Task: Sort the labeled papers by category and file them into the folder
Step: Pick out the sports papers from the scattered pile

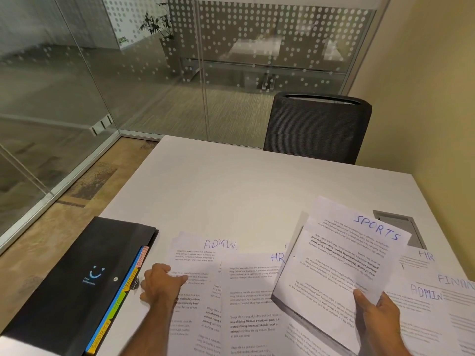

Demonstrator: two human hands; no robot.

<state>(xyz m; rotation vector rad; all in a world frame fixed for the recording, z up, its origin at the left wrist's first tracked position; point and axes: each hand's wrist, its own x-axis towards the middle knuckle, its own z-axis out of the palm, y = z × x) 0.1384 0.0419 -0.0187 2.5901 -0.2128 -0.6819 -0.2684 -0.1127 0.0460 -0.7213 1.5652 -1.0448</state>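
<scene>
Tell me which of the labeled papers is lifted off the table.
The SPORTS paper, held up by the right hand. The ADMIN paper under the left hand and the HR paper lie flat.

Bare forearms, seemingly no sleeves.

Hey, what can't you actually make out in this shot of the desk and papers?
- Head view: FINANCE-labeled sheet is cut off by the right edge.
- Sheets under the SPORTS paper held by the right hand: hidden.
- Printed body text: too small and blurred.
- Folder contents: hidden by its cover.
</scene>
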